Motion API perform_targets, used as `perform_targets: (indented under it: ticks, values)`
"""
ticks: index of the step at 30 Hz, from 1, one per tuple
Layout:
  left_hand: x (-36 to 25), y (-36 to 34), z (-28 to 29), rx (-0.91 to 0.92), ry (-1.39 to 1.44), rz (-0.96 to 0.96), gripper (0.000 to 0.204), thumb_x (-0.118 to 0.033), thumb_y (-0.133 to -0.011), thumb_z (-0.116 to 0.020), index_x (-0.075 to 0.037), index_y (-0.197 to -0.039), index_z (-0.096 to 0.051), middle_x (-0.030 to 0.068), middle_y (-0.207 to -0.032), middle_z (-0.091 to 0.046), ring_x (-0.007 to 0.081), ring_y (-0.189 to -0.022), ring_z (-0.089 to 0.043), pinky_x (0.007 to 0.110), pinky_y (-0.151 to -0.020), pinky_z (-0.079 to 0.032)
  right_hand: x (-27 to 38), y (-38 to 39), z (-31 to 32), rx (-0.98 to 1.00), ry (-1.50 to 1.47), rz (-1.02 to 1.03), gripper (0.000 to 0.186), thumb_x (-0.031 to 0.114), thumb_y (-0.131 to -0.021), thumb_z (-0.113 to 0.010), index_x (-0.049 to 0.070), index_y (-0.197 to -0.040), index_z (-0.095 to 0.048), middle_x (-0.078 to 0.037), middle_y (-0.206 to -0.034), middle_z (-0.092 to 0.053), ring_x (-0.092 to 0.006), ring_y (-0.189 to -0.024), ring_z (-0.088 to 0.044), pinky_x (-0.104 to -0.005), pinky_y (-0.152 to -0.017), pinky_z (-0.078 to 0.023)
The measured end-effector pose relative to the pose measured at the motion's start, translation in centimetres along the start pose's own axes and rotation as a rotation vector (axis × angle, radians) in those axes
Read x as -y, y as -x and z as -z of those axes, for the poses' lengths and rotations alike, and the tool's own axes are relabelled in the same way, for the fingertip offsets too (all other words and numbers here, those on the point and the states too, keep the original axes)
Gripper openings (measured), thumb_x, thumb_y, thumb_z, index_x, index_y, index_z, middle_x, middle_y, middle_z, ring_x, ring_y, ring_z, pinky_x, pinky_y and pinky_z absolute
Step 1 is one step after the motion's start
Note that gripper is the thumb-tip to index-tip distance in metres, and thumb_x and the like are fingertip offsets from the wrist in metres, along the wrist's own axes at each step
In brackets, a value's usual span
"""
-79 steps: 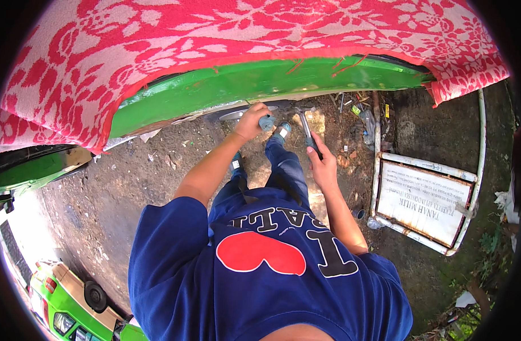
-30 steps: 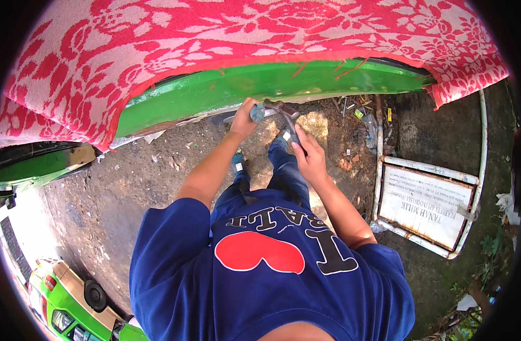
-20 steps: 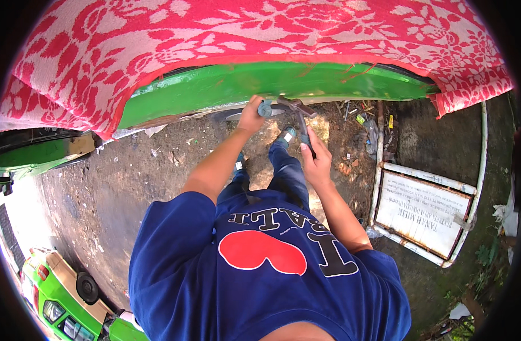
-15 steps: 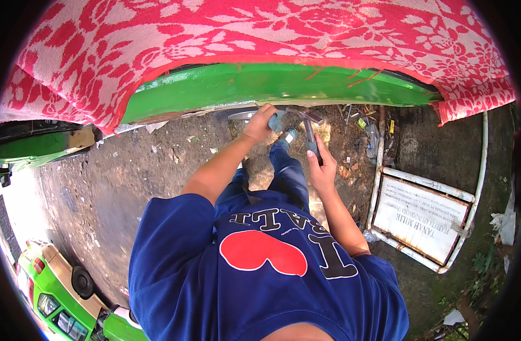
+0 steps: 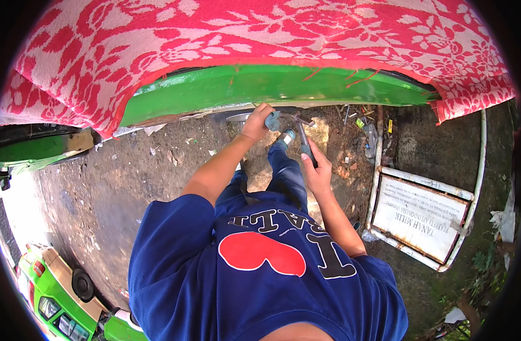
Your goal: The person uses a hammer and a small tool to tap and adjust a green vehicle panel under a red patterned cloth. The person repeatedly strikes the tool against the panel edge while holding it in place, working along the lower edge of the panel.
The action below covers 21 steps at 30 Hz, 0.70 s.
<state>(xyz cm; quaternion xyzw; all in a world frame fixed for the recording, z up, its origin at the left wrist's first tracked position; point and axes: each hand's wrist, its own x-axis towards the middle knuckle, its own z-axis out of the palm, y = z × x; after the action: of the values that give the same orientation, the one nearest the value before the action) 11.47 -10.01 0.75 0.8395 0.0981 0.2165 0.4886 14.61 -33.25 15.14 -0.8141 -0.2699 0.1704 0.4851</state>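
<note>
My left hand [image 5: 257, 123] is closed around a small blue-grey piece [image 5: 273, 120], just below the lower edge of a green vehicle body panel [image 5: 260, 85]. What kind of piece it is I cannot make out, as the fingers cover part of it. In my right hand [image 5: 318, 173] is a hammer [image 5: 304, 134], gripped by its dark handle. The hammer's head points toward the blue-grey piece; whether they touch I cannot tell. Beyond my left hand a dark curved part with a pale surface [image 5: 237, 117] shows under the panel.
A red and pink floral cloth [image 5: 260, 34] drapes over the vehicle. To the right a rusty white metal frame with a sign board [image 5: 417, 216] lies on the ground. Litter and a plastic bottle [image 5: 370, 138] lie near it. Another green vehicle [image 5: 59, 301] stands at the lower left.
The hammer has shifted slightly left, its head now lower and nearer the blue-grey piece. My right hand has moved a little left and toward me; the left hand stays nearly in place.
</note>
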Motion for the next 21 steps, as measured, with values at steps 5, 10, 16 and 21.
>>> perform_targets:
  ticks: [5,10,16,21]
  values:
    - [0.62,0.07,0.23,-0.009,0.018,0.018,0.039,0.006,-0.071,-0.069,-0.007,-0.106,-0.059,0.0124,-0.108,-0.058,0.0387,-0.104,-0.059,0.045,-0.083,-0.050,-0.41,0.04,0.24,-0.001,0.008,-0.004,0.044,0.008,-0.095,-0.064,-0.004,-0.136,-0.057,-0.018,-0.132,-0.065,-0.0206,-0.121,-0.061,-0.0324,-0.104,-0.044]
    - [0.26,-0.01,0.18,0.007,0.009,0.013,0.028,-0.001,-0.080,-0.072,-0.003,-0.105,-0.059,0.0144,-0.105,-0.058,0.0378,-0.098,-0.060,0.040,-0.085,-0.050,-0.73,0.21,0.49,-0.015,0.013,-0.015,0.044,0.008,-0.095,-0.064,-0.004,-0.136,-0.057,-0.017,-0.131,-0.065,-0.0202,-0.120,-0.061,-0.0322,-0.103,-0.045]
    - [0.60,0.07,0.09,-0.001,0.023,0.003,0.030,0.000,-0.079,-0.071,-0.003,-0.106,-0.059,0.0143,-0.105,-0.058,0.0380,-0.098,-0.060,0.040,-0.084,-0.050,-0.75,0.33,0.73,-0.026,-0.001,-0.007,0.044,0.009,-0.095,-0.064,-0.004,-0.136,-0.057,-0.017,-0.129,-0.066,-0.0199,-0.118,-0.062,-0.0322,-0.102,-0.046]
    - [0.48,0.03,0.28,0.002,0.019,0.017,0.034,0.004,-0.075,-0.070,-0.004,-0.106,-0.059,0.0144,-0.106,-0.057,0.0390,-0.101,-0.059,0.042,-0.083,-0.050,-0.53,0.31,0.84,-0.027,0.002,-0.033,0.042,0.009,-0.095,-0.065,-0.004,-0.134,-0.059,-0.020,-0.128,-0.066,-0.0242,-0.119,-0.063,-0.0337,-0.102,-0.046]
